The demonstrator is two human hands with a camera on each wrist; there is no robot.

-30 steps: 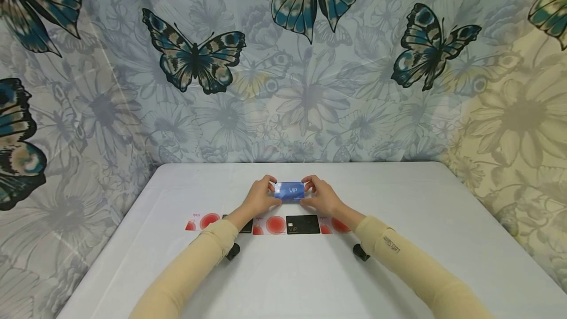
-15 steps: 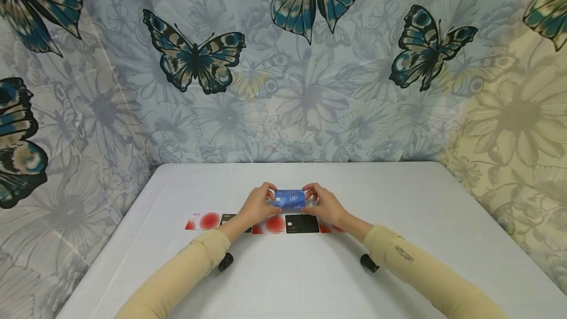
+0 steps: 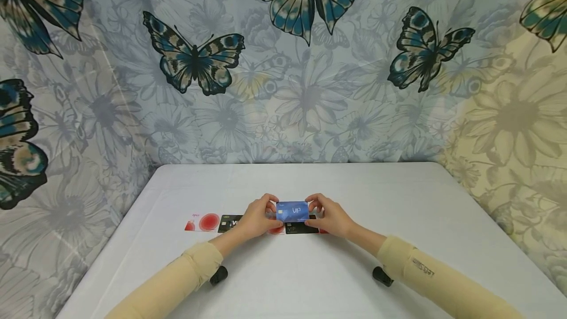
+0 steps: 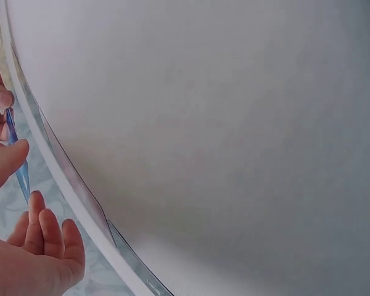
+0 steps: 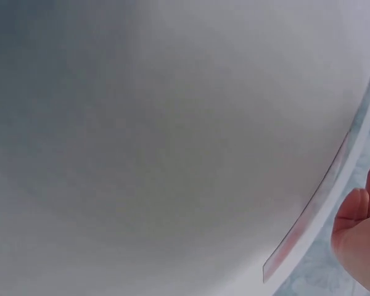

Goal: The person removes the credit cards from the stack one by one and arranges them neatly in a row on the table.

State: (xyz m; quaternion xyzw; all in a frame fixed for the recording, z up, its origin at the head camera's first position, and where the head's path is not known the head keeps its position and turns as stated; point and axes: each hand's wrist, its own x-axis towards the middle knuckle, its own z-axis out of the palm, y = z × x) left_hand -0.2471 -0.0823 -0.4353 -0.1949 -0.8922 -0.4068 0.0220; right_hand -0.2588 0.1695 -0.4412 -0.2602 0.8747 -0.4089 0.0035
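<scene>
A blue card marked VIP (image 3: pixel 292 211) is held by its two short sides, its printed face toward the head camera. The left hand (image 3: pixel 258 218) pinches its left side between thumb and fingers, and the right hand (image 3: pixel 332 217) pinches its right side. In the head view the blue card overlaps the top of a black VIP card (image 3: pixel 302 229) lying in a row. Seen from the left wrist, the blue card (image 4: pixel 21 176) shows nearly edge-on between the fingers. At the right wrist view's edge, the right hand (image 5: pixel 361 237) is only partly in frame.
Further left in the row lie a white card with red circles (image 3: pixel 201 222) and another black card (image 3: pixel 227 223). Hands partly cover more red-patterned cards. The white table (image 3: pixel 390 196) ends at a butterfly-print cloth (image 3: pixel 305 112). Black wrist cameras (image 3: pixel 219 275) hang under the sleeves.
Both hands have brought the blue card nearer the person, from behind the row to over its black card in the head view. The forearms have spread apart. The grip is the same.
</scene>
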